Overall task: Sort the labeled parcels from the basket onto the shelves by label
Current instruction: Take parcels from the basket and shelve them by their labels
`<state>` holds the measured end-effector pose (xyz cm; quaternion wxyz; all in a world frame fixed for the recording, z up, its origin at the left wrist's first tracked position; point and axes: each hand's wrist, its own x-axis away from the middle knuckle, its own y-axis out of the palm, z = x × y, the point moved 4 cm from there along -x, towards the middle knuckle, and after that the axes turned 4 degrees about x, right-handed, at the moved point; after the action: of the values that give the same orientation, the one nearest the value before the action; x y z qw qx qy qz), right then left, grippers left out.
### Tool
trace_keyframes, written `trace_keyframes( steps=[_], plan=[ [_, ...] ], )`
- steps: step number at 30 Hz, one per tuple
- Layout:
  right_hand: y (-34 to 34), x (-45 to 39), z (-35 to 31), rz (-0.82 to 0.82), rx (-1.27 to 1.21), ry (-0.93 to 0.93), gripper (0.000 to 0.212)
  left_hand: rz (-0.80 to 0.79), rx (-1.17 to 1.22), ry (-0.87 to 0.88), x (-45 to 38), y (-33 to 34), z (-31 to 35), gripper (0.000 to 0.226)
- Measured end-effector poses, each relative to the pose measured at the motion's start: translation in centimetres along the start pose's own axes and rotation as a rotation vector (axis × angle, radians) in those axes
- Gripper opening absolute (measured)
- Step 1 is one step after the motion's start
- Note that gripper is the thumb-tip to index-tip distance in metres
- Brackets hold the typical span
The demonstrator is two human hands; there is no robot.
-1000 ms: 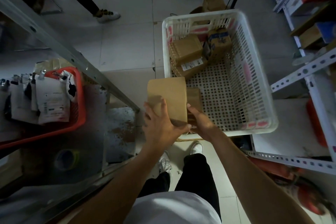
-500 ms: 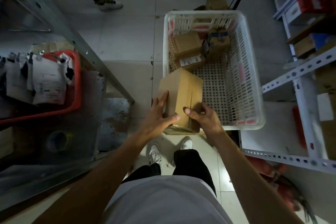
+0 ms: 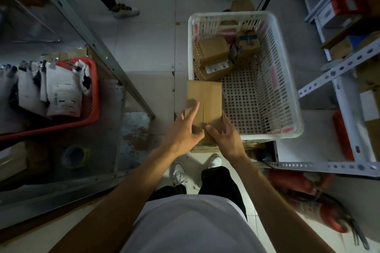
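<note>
**Now: brown parcel held over the near-left corner of the white basket**

Both hands hold one plain cardboard parcel [image 3: 204, 100]. It sits above the basket's near-left corner, its top face turned up to the camera, no label visible on that face.

Left hand [image 3: 183, 129]: against the parcel's left side. Fingers [image 3: 193, 110] spread and fairly straight, lying flat over the top face; thumb reaches across the near edge toward the other thumb.

Right hand [image 3: 225, 134]: at the parcel's near-right corner. Thumb presses on the top face; the fingers curl round the right side and go under, so their tips cannot be seen. The two thumbs nearly meet at the near edge.

Beyond the fingertips: white perforated basket [image 3: 287, 96] on the floor. In its far-left corner, two brown boxes stacked, the lower labeled box [image 3: 217, 69] showing a white label, the upper box [image 3: 213, 48] plain. Just right of them, a box with blue print [image 3: 246, 44], tilted.

Left of the left hand: grey metal shelf frame [image 3: 86, 33], and on its shelf a red basket [image 3: 90, 113] holding white mailer bags [image 3: 62, 96] with printed labels.

Right of the right hand: white slotted-angle shelving [image 3: 337, 70] with assorted boxes.

Below the wrists: white shoes [image 3: 214, 160] on a tiled floor [image 3: 144, 47]. Far beyond the fingers, another person's shoe [image 3: 125, 10].
</note>
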<state>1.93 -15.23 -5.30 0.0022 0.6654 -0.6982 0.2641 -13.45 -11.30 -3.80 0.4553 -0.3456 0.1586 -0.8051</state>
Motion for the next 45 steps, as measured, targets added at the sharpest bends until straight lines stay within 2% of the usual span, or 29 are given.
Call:
trace_keyframes(
  steps=[4,7,12,14,16,19,22,24,27,32,36,42,45],
  plan=[
    [0.6,0.0,-1.0,-0.046,-0.040,-0.016,0.040,0.017,-0.027,-0.037,0.6,0.1,-0.5,0.122],
    [1.3,-0.2,-1.1,-0.046,0.031,0.009,0.045,0.108,-0.083,-0.116,1.2,0.4,-0.7,0.136],
    [1.7,-0.3,-0.2,-0.089,-0.007,0.026,0.044,0.208,-0.097,-0.174,1.6,0.9,-1.1,0.135],
    [1.8,-0.3,0.2,-0.117,-0.061,0.063,0.041,0.206,0.022,-0.144,1.6,0.3,-2.2,0.129],
    [1.9,-0.3,1.1,-0.114,-0.022,0.093,0.047,0.190,0.204,-0.118,1.8,-0.6,-3.4,0.125],
    [1.7,0.1,2.2,-0.099,-0.150,0.200,0.056,0.147,0.538,-0.002,2.1,-1.4,-4.0,0.113],
    [1.5,1.3,1.5,-0.111,-0.307,0.180,0.062,0.091,0.677,0.060,2.6,-1.6,-4.1,0.099],
    [1.4,2.1,1.0,-0.112,-0.471,0.152,0.076,0.019,0.686,0.095,3.0,-1.5,-3.6,0.090],
    [0.5,3.5,0.7,-0.036,-0.559,0.111,0.081,-0.074,0.676,0.109,3.0,-1.2,-2.1,0.084],
    [-1.5,6.7,0.9,0.148,-0.615,0.122,0.082,-0.277,0.595,0.161,2.3,0.1,0.5,0.098],
    [-3.6,9.5,1.2,0.267,-0.619,0.076,0.085,-0.356,0.550,0.162,2.1,1.6,2.5,0.100],
    [-9.3,15.2,3.0,0.387,-0.640,0.016,0.100,-0.518,0.509,0.274,3.2,4.9,6.5,0.081],
    [-12.7,19.4,4.7,0.463,-0.689,0.027,0.094,-0.572,0.573,0.285,4.9,7.8,8.9,0.072]
  ],
)
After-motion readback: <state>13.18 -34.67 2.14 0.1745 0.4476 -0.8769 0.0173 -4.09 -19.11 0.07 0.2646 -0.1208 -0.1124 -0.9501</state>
